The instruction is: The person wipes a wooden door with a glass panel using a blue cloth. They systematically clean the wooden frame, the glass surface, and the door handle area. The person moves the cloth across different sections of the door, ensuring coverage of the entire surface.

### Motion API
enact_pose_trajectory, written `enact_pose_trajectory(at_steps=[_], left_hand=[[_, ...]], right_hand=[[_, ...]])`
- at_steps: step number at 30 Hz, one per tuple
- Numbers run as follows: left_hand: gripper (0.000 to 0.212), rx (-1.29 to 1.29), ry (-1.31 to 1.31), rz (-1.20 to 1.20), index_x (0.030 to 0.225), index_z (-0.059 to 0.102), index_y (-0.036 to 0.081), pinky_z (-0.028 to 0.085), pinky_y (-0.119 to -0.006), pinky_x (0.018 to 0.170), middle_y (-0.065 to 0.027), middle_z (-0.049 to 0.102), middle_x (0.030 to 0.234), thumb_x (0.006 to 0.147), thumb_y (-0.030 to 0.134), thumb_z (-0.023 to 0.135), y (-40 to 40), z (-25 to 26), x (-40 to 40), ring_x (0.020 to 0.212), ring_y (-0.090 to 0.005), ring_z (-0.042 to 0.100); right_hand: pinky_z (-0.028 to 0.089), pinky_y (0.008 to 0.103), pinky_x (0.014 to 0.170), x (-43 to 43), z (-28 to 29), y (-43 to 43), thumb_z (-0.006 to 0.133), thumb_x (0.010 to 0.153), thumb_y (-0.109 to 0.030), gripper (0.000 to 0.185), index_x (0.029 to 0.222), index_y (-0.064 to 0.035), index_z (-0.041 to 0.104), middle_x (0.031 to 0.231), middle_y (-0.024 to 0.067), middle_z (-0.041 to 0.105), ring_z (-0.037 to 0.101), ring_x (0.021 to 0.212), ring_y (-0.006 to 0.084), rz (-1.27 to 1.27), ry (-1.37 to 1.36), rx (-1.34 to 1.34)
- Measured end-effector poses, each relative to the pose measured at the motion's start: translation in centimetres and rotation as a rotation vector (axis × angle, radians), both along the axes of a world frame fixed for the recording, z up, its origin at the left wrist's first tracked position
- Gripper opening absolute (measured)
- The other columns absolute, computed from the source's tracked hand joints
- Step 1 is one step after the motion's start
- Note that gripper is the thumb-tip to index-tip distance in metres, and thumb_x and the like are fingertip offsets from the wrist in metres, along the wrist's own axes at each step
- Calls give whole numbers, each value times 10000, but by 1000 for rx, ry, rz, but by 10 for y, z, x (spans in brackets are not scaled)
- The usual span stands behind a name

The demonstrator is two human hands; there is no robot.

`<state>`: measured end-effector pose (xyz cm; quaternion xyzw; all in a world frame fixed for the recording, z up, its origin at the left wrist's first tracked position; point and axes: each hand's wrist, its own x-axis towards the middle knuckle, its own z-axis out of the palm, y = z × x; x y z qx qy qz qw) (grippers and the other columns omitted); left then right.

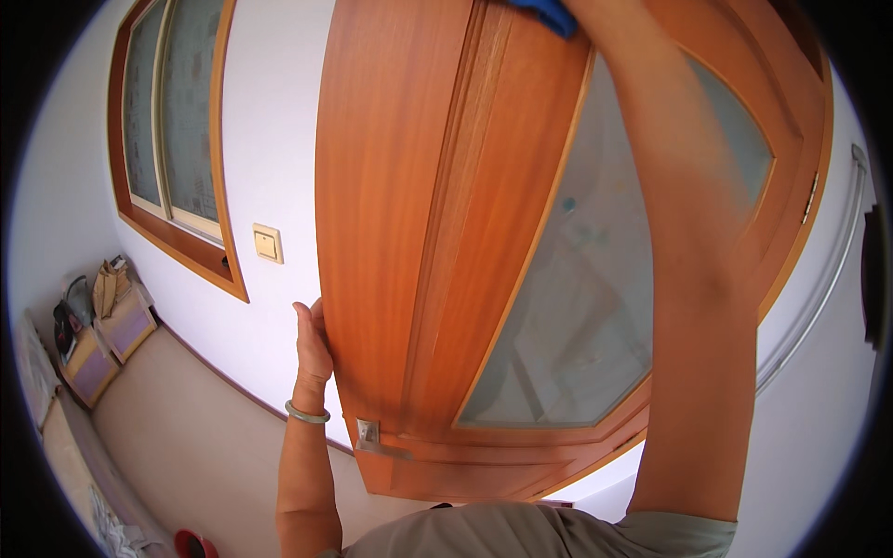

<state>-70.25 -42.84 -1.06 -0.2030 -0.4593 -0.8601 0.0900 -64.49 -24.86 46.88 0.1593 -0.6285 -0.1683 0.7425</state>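
A brown wooden door [377, 209] with a frosted glass pane [558, 335] stands before me. My left hand [314, 345], with a pale bangle [307, 413] at the wrist, rests against the door's free edge; its thumb points up and some fingers are hidden behind the edge. Below it is a metal lever handle [370, 439]. My right arm reaches up across the glass to the top of the picture, where a blue cloth [551, 14] lies against the upper door. The right hand is almost wholly cut off by the top edge, so its grip does not show.
To the left, a wood-framed window [227, 139] and a light switch [268, 243] are on the white wall. Bedside cabinets [125, 324] carrying bags stand in the far left corner. A red bowl or basin [194, 543] sits at the lower left. A metal pipe [830, 286] runs at right.
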Motion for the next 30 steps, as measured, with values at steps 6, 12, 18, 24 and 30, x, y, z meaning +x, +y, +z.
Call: enact_pose_trajectory(at_steps=[6,12,18,24,30], left_hand=[[671,-117,129,107,1312,463,-37,347,-328,1028,-124,545,1275,1016,495,182,-9,-4,2,1189,-196,484],[624,-145,55,204,1308,472,-37,340,-315,1045,-123,531,1293,1027,458,216,-3,6,0,1191,-187,484],[588,-36,-5,118,1335,450,-24,313,-303,1071,-122,508,1319,1025,442,269,7,8,-15,1216,-192,465],[575,-44,-28,131,1318,462,-20,316,-312,1063,-114,515,1305,1025,439,277,16,15,-16,1212,-197,461],[515,-63,90,97,1330,442,-9,285,-325,1088,-118,487,1336,1041,369,243,7,-5,-28,1246,-185,424]], right_hand=[[290,439,1072,-38,-61,-9,510,898,-260,415,1091,95,607,1296,230,523,422,1263,337,-59,335,71],[323,471,1029,-44,-184,7,590,805,-232,292,917,27,664,1192,200,573,467,1191,343,18,108,193],[233,546,1093,-6,-355,20,602,780,-274,287,838,-4,677,1365,214,482,334,1354,342,9,-476,146],[272,513,1047,4,-503,43,547,795,-272,238,800,-71,674,1357,174,506,371,1328,297,-22,-687,253],[284,477,1027,22,-610,50,545,827,-505,551,1047,-11,651,1472,130,373,325,1357,213,104,-1123,146]])
